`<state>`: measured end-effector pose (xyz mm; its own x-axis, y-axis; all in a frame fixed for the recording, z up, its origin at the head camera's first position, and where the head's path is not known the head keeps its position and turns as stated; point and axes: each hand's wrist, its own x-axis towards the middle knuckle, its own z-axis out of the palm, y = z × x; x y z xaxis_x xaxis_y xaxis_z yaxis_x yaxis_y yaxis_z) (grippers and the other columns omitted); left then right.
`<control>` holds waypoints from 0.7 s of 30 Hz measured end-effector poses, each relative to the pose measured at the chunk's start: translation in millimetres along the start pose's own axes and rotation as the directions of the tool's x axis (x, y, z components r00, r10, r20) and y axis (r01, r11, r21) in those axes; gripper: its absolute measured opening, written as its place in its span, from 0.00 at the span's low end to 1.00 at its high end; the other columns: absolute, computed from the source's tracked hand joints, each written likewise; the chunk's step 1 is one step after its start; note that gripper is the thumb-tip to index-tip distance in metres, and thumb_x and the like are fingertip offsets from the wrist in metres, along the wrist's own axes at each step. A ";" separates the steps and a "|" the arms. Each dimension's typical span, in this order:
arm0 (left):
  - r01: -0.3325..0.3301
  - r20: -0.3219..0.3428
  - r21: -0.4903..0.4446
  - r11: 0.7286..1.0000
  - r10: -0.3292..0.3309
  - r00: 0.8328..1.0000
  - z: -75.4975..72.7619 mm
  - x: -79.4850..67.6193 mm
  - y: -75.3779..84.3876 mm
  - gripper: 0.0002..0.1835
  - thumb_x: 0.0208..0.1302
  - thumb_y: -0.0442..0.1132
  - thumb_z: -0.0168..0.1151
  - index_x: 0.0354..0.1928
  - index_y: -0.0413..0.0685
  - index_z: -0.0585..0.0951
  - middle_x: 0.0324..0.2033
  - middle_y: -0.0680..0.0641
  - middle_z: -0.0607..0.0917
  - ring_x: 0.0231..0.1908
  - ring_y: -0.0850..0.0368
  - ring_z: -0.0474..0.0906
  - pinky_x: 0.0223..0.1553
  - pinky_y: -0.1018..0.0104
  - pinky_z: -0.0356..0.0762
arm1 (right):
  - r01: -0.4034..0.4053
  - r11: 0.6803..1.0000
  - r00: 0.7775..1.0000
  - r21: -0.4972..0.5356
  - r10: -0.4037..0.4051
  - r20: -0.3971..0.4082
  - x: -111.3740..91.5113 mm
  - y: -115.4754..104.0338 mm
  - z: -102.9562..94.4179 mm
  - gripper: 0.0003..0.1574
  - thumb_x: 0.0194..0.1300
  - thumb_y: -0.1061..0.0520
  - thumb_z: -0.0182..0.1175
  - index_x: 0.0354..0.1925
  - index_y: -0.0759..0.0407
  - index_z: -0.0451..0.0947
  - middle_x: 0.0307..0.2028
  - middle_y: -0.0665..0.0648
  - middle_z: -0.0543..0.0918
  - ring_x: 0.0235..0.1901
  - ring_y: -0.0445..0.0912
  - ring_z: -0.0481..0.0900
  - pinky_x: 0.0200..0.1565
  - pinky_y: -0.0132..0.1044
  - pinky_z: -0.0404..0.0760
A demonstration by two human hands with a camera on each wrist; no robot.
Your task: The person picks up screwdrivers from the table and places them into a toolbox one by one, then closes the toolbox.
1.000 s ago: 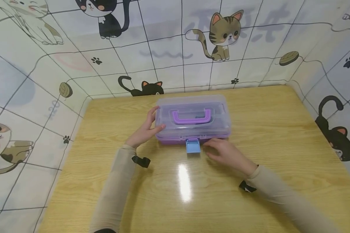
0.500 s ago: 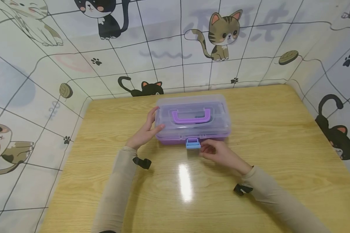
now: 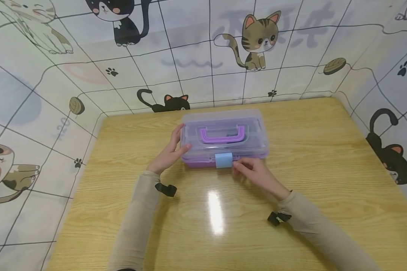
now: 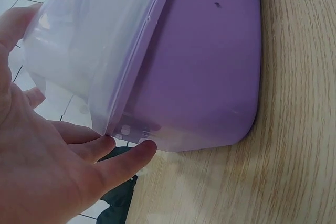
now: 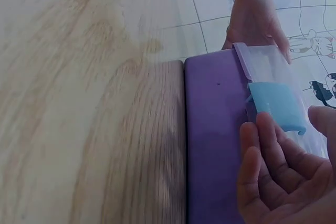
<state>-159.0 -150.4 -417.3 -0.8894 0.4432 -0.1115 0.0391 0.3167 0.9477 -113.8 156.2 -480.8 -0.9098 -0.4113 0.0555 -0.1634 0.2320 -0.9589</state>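
Note:
A purple plastic storage box [image 3: 203,164] with a clear lid [image 3: 190,133] and a purple carry handle [image 3: 222,140] stands at the table's far middle. My left hand [image 3: 166,155] rests on its left end, thumb over the lid and fingers spread along the end wall below. The blue latch [image 3: 224,160] at the front is swung up across the lid seam. Bent fingers of my right hand [image 3: 256,173] hold the latch at its right edge. In the right wrist view, the fingertips [image 5: 265,119] meet the latch's near side, with the thumb across from them.
The wood-grain table [image 3: 203,226] reaches the cat-patterned wall covering [image 3: 196,56] at the back and sides. Something small and dark shows faintly inside the lid, too blurred to name. A black wrist strap [image 3: 166,189] is on the left sleeve; the right wrist wears one too.
The blue latch has swung upward from jutting out at the front to standing over the lid seam. My right hand has moved slightly left onto it. The left hand keeps its place.

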 end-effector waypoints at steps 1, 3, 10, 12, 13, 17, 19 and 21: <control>0.003 -0.001 0.001 1.000 -0.003 1.000 0.0 -0.2 -0.3 0.40 0.73 0.41 0.52 0.76 0.57 0.38 0.75 0.43 0.40 0.73 0.48 0.38 0.67 0.39 0.43 | -0.002 1.000 1.000 -0.001 0.002 -0.006 0.5 -0.2 0.4 0.17 0.73 0.59 0.53 0.37 0.73 0.81 0.31 0.67 0.84 0.34 0.58 0.83 0.37 0.49 0.82; 0.007 -0.004 0.004 1.000 -0.007 1.000 0.1 -0.6 -0.6 0.40 0.73 0.42 0.51 0.76 0.58 0.38 0.75 0.43 0.40 0.73 0.48 0.37 0.67 0.39 0.43 | -0.007 1.000 1.000 -0.014 0.007 -0.021 2.1 -0.6 1.7 0.18 0.73 0.58 0.53 0.36 0.73 0.81 0.30 0.65 0.84 0.33 0.57 0.83 0.36 0.48 0.82; 0.001 -0.004 0.003 1.000 -0.001 1.000 1.1 -0.1 -1.8 0.40 0.74 0.41 0.51 0.76 0.57 0.38 0.74 0.41 0.40 0.73 0.48 0.38 0.68 0.40 0.43 | -0.099 0.993 0.987 -0.064 0.090 -0.137 6.9 -4.4 8.6 0.24 0.72 0.51 0.55 0.29 0.69 0.83 0.22 0.55 0.84 0.26 0.59 0.81 0.22 0.33 0.75; 0.002 -0.004 0.002 1.000 -0.002 1.000 1.3 -0.1 -2.2 0.40 0.74 0.41 0.50 0.76 0.57 0.38 0.75 0.42 0.40 0.73 0.48 0.37 0.67 0.40 0.43 | -0.131 0.989 0.978 -0.070 0.118 -0.173 7.9 -6.3 10.3 0.26 0.71 0.48 0.56 0.27 0.67 0.84 0.20 0.53 0.83 0.24 0.61 0.79 0.17 0.30 0.68; 0.002 -0.003 0.000 1.000 -0.002 1.000 1.4 -0.2 -2.4 0.40 0.74 0.41 0.50 0.76 0.57 0.38 0.75 0.42 0.39 0.73 0.48 0.37 0.67 0.40 0.43 | -0.137 0.988 0.975 -0.075 0.121 -0.186 8.3 -6.8 11.1 0.27 0.71 0.47 0.56 0.26 0.67 0.84 0.19 0.53 0.83 0.23 0.61 0.78 0.16 0.30 0.66; 0.002 -0.006 0.003 1.000 -0.002 1.000 1.2 -0.2 -3.4 0.40 0.73 0.42 0.51 0.76 0.58 0.38 0.75 0.44 0.39 0.73 0.49 0.36 0.68 0.40 0.42 | -0.134 0.984 0.969 -0.118 0.105 -0.222 8.4 -7.2 14.5 0.29 0.70 0.45 0.56 0.24 0.65 0.84 0.18 0.52 0.82 0.20 0.58 0.77 0.16 0.31 0.68; -0.001 -0.008 0.007 1.000 0.001 1.000 1.0 0.0 -3.7 0.40 0.73 0.42 0.51 0.76 0.58 0.38 0.75 0.44 0.39 0.73 0.49 0.36 0.68 0.40 0.42 | -0.139 0.981 0.968 -0.137 0.105 -0.230 7.9 -6.4 16.0 0.29 0.71 0.44 0.56 0.23 0.65 0.84 0.18 0.53 0.82 0.19 0.56 0.78 0.17 0.33 0.72; -0.006 -0.010 0.011 1.000 0.006 1.000 0.8 0.6 -3.7 0.40 0.73 0.42 0.51 0.76 0.58 0.38 0.75 0.44 0.39 0.73 0.49 0.36 0.68 0.41 0.42 | -0.159 0.976 0.965 -0.146 0.123 -0.232 7.2 -6.1 17.3 0.31 0.71 0.43 0.54 0.22 0.64 0.84 0.19 0.54 0.83 0.19 0.55 0.78 0.17 0.35 0.75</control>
<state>-159.3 -150.6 -421.1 -0.8938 0.4367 -0.1026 0.0492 0.3229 0.9452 -112.8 136.5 -479.4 -0.9865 -0.1636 0.0006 -0.0703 0.4210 -0.9043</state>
